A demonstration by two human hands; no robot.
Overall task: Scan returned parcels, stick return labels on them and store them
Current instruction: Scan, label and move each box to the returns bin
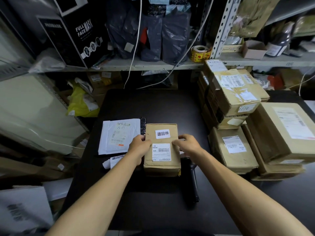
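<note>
A small brown cardboard parcel (162, 150) stands on the black table (153, 193). It carries a white return label (162, 133) on top and a barcode label (161, 152) below it. My left hand (139, 147) grips the parcel's left edge. My right hand (186, 145) grips the right edge, fingers curled over the top. A strip of return labels (115, 160) lies left of the parcel, partly under my left forearm. A black handheld scanner (191, 183) lies on the table behind the parcel's right side, partly hidden.
A white mailer (117, 136) lies left of the parcel. Stacked cardboard boxes (238, 116) fill the table's right side. Shelves behind hold dark bags, a yellow sticker roll (200, 52) and a black mask box (76, 31). White cables hang down to the table's back.
</note>
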